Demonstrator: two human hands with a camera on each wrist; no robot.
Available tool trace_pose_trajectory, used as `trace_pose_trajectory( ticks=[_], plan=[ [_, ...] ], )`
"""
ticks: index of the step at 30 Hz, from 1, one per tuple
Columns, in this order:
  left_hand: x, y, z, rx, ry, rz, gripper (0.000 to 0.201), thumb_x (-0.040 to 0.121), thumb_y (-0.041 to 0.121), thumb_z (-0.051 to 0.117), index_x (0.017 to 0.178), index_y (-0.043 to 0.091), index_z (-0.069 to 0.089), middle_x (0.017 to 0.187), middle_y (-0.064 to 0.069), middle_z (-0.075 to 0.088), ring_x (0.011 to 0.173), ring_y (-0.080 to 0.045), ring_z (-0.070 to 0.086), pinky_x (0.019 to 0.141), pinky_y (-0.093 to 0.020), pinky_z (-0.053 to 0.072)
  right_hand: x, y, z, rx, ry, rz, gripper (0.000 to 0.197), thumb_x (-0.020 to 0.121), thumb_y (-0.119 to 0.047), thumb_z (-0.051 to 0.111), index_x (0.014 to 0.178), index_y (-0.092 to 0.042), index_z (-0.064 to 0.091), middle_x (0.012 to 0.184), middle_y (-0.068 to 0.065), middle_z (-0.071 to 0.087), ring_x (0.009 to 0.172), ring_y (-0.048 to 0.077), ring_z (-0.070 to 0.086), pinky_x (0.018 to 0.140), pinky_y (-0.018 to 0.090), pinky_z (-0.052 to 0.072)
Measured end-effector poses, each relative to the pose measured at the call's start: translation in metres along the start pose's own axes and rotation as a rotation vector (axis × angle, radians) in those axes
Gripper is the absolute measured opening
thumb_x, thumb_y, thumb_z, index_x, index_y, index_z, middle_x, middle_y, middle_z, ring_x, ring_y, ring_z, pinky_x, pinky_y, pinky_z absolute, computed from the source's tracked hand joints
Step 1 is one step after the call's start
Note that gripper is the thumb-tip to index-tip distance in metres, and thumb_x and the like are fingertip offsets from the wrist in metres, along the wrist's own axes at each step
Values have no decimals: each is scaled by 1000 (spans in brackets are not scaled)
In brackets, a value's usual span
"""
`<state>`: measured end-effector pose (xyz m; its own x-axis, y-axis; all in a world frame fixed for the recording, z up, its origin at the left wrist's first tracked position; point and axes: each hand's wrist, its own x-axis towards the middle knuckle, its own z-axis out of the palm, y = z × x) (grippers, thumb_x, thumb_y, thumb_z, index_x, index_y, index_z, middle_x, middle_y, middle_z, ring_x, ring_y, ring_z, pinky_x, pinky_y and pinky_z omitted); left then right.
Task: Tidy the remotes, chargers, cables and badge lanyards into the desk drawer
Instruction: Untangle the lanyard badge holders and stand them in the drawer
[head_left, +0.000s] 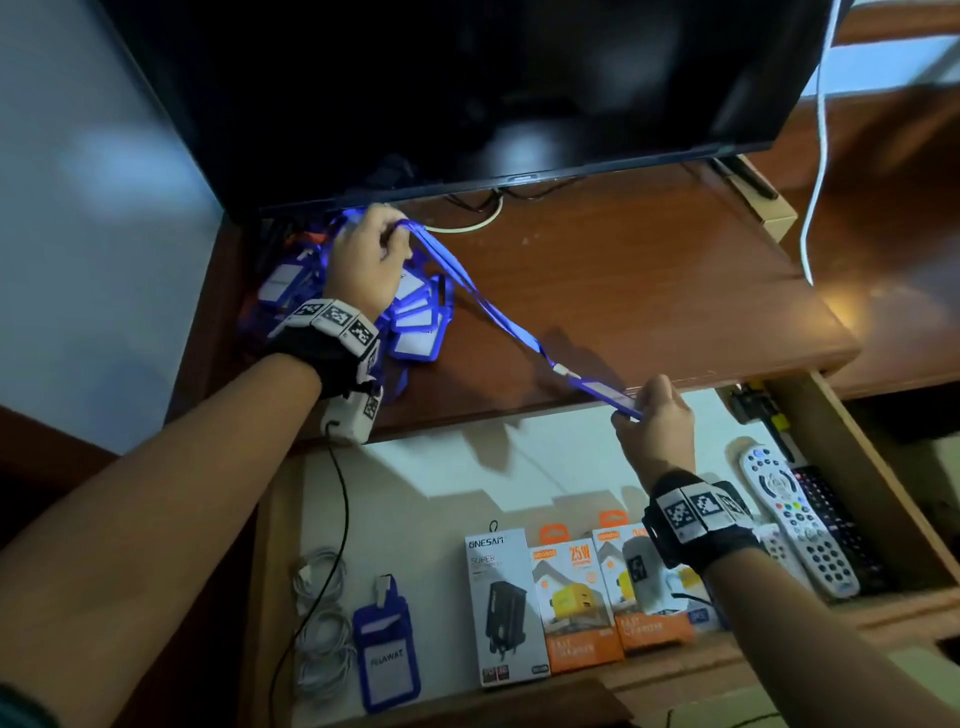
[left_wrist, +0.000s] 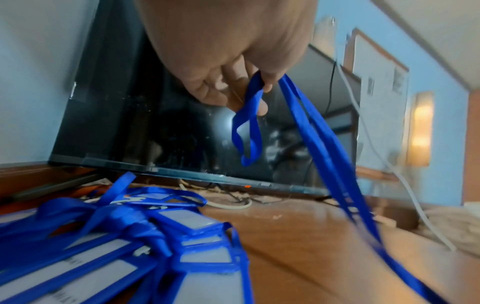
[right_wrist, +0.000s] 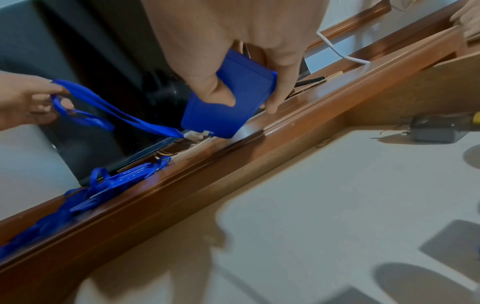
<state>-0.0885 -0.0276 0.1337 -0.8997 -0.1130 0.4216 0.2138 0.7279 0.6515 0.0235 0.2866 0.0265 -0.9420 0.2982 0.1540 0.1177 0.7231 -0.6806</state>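
A blue lanyard strap (head_left: 483, 299) stretches across the desk between both hands. My left hand (head_left: 371, 249) pinches the strap's looped end (left_wrist: 249, 115) above a pile of blue badge holders (head_left: 410, 317) at the desk's back left. My right hand (head_left: 654, 415) grips the strap's blue badge holder (right_wrist: 231, 100) at the desk's front edge, over the open drawer (head_left: 447, 483). Inside the drawer lie one badge holder (head_left: 384, 644), coiled white cables (head_left: 322, 623), three charger boxes (head_left: 571, 597) and remotes (head_left: 800, 525).
A dark TV screen (head_left: 467, 93) stands at the back of the wooden desk (head_left: 649, 270), with cables under it. A white cable (head_left: 818, 156) hangs at the right. A black adapter (right_wrist: 436, 129) sits in the drawer's far right corner.
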Motion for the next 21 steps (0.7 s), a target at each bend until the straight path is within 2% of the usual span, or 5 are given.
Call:
trace_pose_trajectory(
  ticks=[6,9,12,16,21],
  plan=[
    [-57,1,21,-27,-178,-103,18,86,6,61,102,4,66,101,-13,68,95,-26,63,81,-17,40,-22,-10,-8,27,-94,8,21,77,1,58,76,-11,40,63,10,51,60,32,43,54,33,28],
    [-101,10,36,16,-218,-98,22,82,10,67,103,7,68,103,-13,66,97,-27,62,89,-26,41,-35,-13,-17,21,-48,-66,23,74,1,60,74,-15,43,63,7,56,58,31,47,53,32,33],
    [-142,28,48,-81,-360,-165,17,90,26,61,90,12,70,91,-7,70,83,-22,65,83,-31,49,-49,-14,-20,81,-85,-207,21,68,3,64,76,-12,54,75,4,67,67,31,58,58,37,49],
    [-180,52,57,-129,-592,-378,50,96,51,40,74,16,68,73,0,71,64,-14,66,76,-29,52,-67,-19,-16,91,-182,-499,27,56,5,69,71,-10,51,77,5,64,67,32,51,59,33,41],
    [-206,58,65,-195,-476,-583,36,90,43,57,87,8,65,72,-3,71,56,-13,67,59,-21,51,-78,-17,-8,113,-282,-637,31,56,10,69,69,-7,48,80,6,59,68,29,44,57,32,36]
  ],
)
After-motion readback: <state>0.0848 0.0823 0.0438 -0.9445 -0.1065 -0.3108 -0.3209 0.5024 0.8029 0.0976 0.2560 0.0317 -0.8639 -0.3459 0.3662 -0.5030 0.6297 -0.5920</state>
